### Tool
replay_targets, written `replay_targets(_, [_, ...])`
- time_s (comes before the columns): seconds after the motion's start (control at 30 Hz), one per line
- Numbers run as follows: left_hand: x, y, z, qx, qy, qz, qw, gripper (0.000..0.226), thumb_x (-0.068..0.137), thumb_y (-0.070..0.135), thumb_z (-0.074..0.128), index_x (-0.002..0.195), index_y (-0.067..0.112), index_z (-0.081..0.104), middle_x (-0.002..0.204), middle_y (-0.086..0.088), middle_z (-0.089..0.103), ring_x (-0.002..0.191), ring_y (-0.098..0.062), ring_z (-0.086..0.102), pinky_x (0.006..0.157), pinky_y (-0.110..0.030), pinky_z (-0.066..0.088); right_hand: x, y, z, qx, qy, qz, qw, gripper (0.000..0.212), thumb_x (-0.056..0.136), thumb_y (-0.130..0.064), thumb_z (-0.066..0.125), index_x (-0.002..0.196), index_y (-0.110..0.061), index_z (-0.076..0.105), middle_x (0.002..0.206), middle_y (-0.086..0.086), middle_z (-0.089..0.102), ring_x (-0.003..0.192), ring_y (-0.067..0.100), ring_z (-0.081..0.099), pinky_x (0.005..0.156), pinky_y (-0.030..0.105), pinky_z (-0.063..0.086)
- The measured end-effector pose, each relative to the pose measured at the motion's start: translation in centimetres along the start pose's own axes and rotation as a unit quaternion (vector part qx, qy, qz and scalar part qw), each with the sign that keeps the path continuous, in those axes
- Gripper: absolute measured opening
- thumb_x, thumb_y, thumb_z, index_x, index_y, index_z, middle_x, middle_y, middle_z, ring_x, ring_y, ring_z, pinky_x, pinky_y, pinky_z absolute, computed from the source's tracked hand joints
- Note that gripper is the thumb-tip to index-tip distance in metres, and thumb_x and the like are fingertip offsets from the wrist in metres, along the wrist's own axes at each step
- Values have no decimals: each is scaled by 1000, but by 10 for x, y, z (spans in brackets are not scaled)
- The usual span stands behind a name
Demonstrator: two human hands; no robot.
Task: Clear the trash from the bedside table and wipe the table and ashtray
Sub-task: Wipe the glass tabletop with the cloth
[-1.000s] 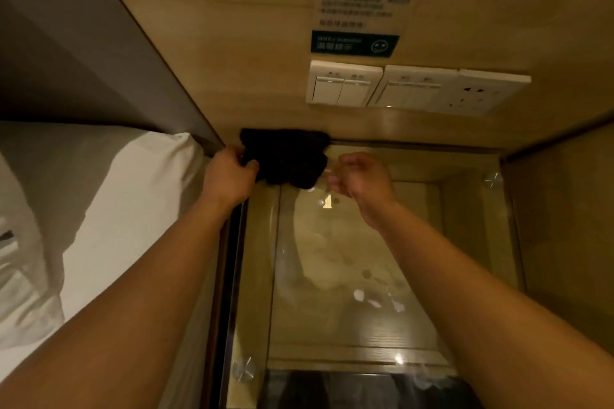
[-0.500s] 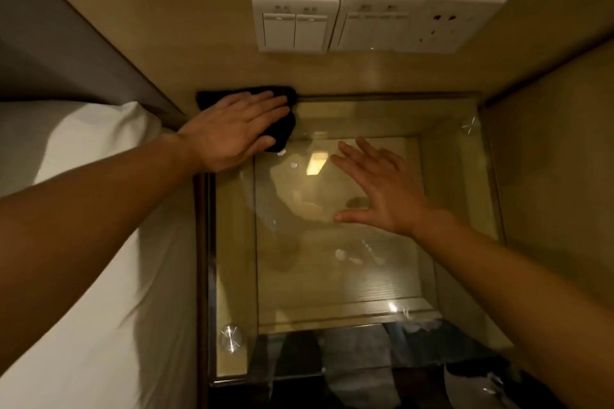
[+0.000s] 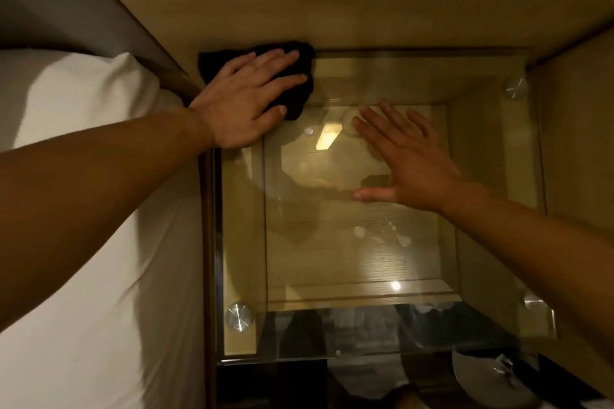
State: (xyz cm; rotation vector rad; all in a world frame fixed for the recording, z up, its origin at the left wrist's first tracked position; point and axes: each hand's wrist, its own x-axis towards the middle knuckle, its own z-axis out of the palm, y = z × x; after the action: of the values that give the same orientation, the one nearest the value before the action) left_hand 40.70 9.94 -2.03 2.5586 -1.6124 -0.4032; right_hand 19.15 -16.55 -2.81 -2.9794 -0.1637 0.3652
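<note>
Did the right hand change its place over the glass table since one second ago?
Yes. The right hand, then beside the black cloth at the table's back edge, is now out over the middle of the glass table, fingers spread.

Bedside table (image 3: 244, 242): square, with a clear glass top (image 3: 365, 325); it stands in a corner, the bed (image 3: 99, 242) just to its left and the wood-panelled wall (image 3: 232, 10) behind.
Under the glass: a pale wooden board (image 3: 332, 269) shows through.
Fittings: round metal studs (image 3: 238, 316) at the near-left, far-right and near-right corners.
Black cloth (image 3: 300, 103): bunched on the far-left corner of the glass, against the wall.
Left hand (image 3: 246, 100): flat on the cloth, fingers straight, covering much of it.
Right hand (image 3: 408, 156): spread flat at the middle of the glass; whether it touches cannot be told.
Surface: a few pale spots (image 3: 360, 232) nearer the front; a bright reflection (image 3: 327, 138) between the hands.
</note>
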Motion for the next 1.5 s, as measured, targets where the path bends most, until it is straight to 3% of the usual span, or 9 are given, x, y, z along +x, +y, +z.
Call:
replay_targets(0.37, [-64, 65, 24, -30, -5, -49, 998, 61, 105, 48, 30, 163, 31, 25, 175, -1, 17, 162, -22, 11, 127, -45, 7, -1, -6, -12, 81, -26, 20, 996, 116, 70, -100, 36, 163, -36, 11, 173, -9, 8, 160, 15, -3, 126, 47, 2])
replay_targets(0.53, [-93, 94, 36, -28, -8, -66, 997, 61, 105, 48, 28, 163, 30, 26, 175, -2, 19, 162, -22, 11, 127, -45, 7, -45, -22, -9, 129, 9, 35, 991, 120, 68, -100, 44, 163, -33, 13, 173, -6, 10, 160, 12, -3, 125, 45, -1])
replay_targets(0.67, [-114, 114, 46, -22, -7, -75, 997, 61, 105, 48, 29, 163, 30, 27, 174, -2, 20, 162, -23, 12, 127, -43, 5, -118, -29, 9, 118, 14, 68, 991, 128, 67, -100, 45, 164, -28, 6, 174, -4, 2, 160, 14, -7, 125, 46, 2])
replay_targets(0.83, [-146, 141, 64, -16, 2, -71, 997, 61, 106, 47, 29, 164, 28, 27, 174, -3, 19, 161, -21, 11, 128, -41, 2, -175, -41, 34, 59, -47, 119, 990, 142, 61, -105, 40, 164, -19, -7, 173, 1, -13, 159, 16, -16, 126, 50, 4])
replay_targets(1.23, [-218, 207, 101, -16, 9, -92, 996, 61, 107, 47, 29, 165, 29, 23, 174, -1, 16, 162, -17, 5, 130, -41, 1, -177, -48, 34, 44, -38, 121, 991, 141, 61, -105, 39, 163, -16, -1, 174, 5, -6, 159, 19, -11, 127, 50, 1])
replay_targets(1.5, [-240, 240, 114, -42, 36, -122, 991, 61, 109, 42, 33, 166, 28, 19, 175, -1, 12, 163, -17, 4, 131, -38, 0, -176, -51, 33, 40, -24, 136, 990, 143, 58, -107, 37, 163, -17, 3, 174, 4, -4, 155, 11, -18, 126, 48, 1])
